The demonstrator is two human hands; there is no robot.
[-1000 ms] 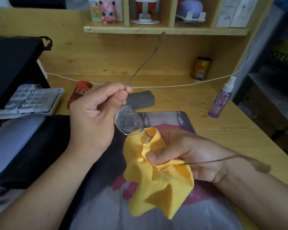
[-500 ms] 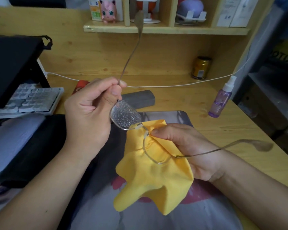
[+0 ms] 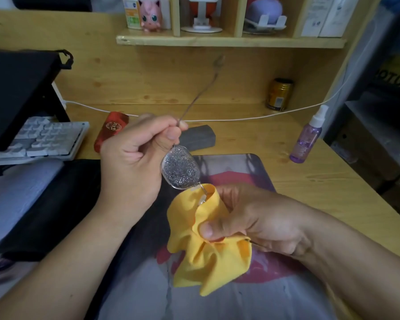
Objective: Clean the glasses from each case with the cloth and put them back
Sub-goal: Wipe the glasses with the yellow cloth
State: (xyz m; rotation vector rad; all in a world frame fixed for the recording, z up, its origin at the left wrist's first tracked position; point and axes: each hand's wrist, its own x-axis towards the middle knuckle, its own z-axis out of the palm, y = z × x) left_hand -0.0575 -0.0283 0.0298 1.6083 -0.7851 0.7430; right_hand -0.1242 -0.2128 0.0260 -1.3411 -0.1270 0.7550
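From the head camera I see my left hand (image 3: 134, 162) pinching the glasses (image 3: 180, 168) at the temple hinge, above the desk mat. My right hand (image 3: 252, 218) grips the yellow cloth (image 3: 206, 257) around the other lens. Far behind lie a closed grey case (image 3: 200, 136) and a red case (image 3: 110, 130).

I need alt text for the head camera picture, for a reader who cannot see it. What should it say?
Two bare hands clean a pair of glasses above a wooden desk: the left hand pinches the frame beside a speckled lens, and the right hand rubs the other lens inside a yellow cloth. Behind them lie a grey case, a red case and a purple spray bottle.
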